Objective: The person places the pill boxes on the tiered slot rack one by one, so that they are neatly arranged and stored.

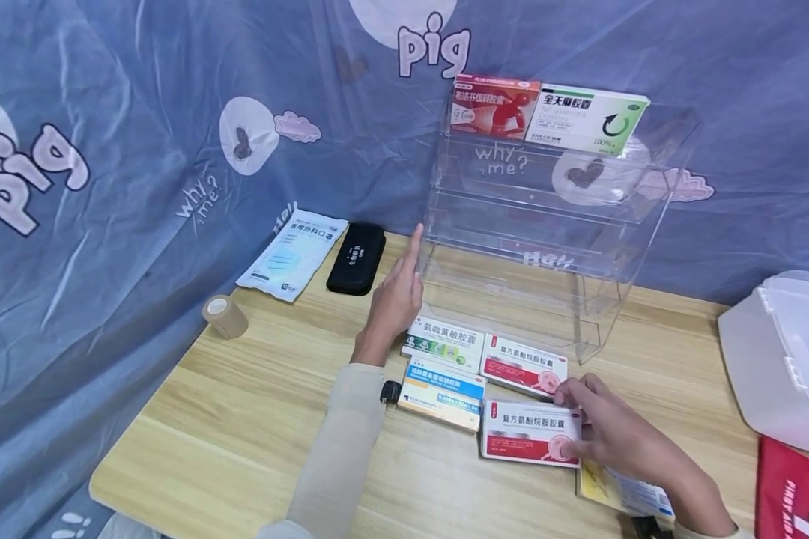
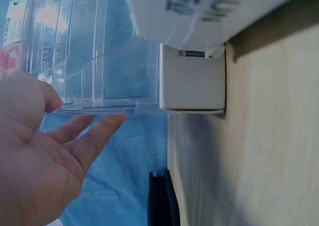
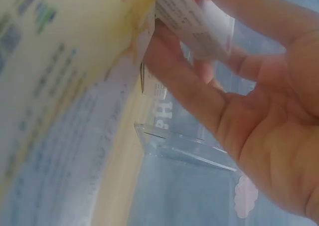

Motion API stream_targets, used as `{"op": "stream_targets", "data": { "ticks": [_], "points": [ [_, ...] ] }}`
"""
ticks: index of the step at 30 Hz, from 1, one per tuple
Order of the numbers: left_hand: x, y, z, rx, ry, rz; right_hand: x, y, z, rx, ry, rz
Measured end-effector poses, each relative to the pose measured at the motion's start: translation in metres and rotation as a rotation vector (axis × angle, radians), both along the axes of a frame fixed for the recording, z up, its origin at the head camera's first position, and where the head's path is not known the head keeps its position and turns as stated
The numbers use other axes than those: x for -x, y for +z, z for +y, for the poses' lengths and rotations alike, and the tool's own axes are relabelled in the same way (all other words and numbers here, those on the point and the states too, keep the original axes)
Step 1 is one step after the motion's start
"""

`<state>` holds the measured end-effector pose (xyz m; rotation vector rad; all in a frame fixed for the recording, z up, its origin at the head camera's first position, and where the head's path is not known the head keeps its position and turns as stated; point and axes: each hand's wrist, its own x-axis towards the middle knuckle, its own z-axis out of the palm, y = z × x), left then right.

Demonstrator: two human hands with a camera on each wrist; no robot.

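Observation:
My right hand [image 1: 607, 430] grips the right end of a red-and-white capsule box [image 1: 529, 427], thumb on its front and fingers behind. A similar red-and-white box [image 1: 522, 363] lies just beyond it. Beside them are a green-and-white capsule box [image 1: 445, 340] and a blue-and-yellow box [image 1: 441, 393]. My left hand [image 1: 398, 296] is at the left side of a clear tiered rack [image 1: 505, 217]. In the left wrist view its straight fingers touch the side panel, and the thumb is by the front edge. A yellow-and-white box [image 1: 623, 490] lies partly under my right wrist.
On the rack's top tier stand a red box [image 1: 492, 108] and a green-and-white box [image 1: 583, 120]. A mask packet [image 1: 293, 254], a black case [image 1: 356, 258] and a tan bandage roll [image 1: 225, 316] lie left. A white bin [image 1: 782, 352] and red first-aid pouch [image 1: 792, 486] sit right.

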<state>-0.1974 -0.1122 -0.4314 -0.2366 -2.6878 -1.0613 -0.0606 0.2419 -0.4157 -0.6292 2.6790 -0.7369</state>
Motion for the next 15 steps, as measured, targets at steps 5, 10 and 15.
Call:
{"op": "stream_targets", "data": {
  "ticks": [5, 10, 15],
  "points": [
    [0.000, -0.001, 0.000, 0.006, -0.005, 0.000, 0.002, 0.000, 0.009, 0.123, 0.031, -0.011],
    [0.000, -0.001, 0.000, 0.011, -0.008, 0.007, 0.005, 0.001, 0.018, 0.242, 0.078, 0.087],
    [-0.001, 0.000, -0.001, 0.006, 0.000, 0.004, 0.010, 0.009, 0.020, 0.314, 0.070, 0.201]
  ]
}}
